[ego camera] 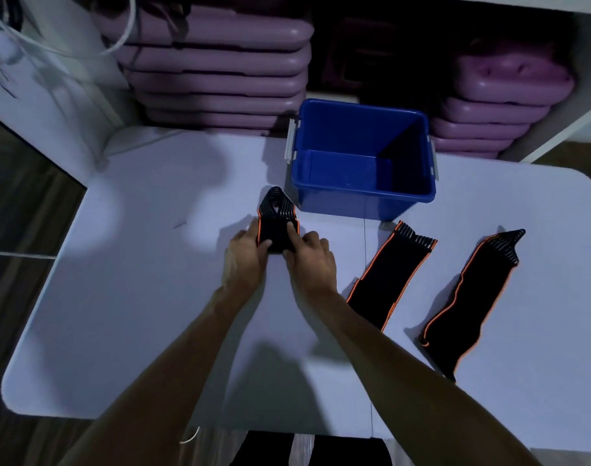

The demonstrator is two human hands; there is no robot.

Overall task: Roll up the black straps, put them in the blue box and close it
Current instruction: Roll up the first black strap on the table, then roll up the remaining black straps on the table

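Observation:
A black strap with orange edging (276, 213) lies partly rolled on the white table (146, 264), just left of the blue box (363, 193). My left hand (245, 260) and my right hand (309, 260) both pinch the rolled near end of it, while its striped pointed tip lies flat toward the box. The blue box stands open and looks empty, with no lid in view. Two more black straps lie flat to the right, the second strap (388, 270) near my right forearm and the third strap (472, 297) further right.
Stacks of purple plastic steps (216, 72) fill the shelf behind the table, with more of them (495, 105) at the right. A white cable (126, 31) hangs at the upper left. The table's rounded edge runs close to the wooden floor on the left.

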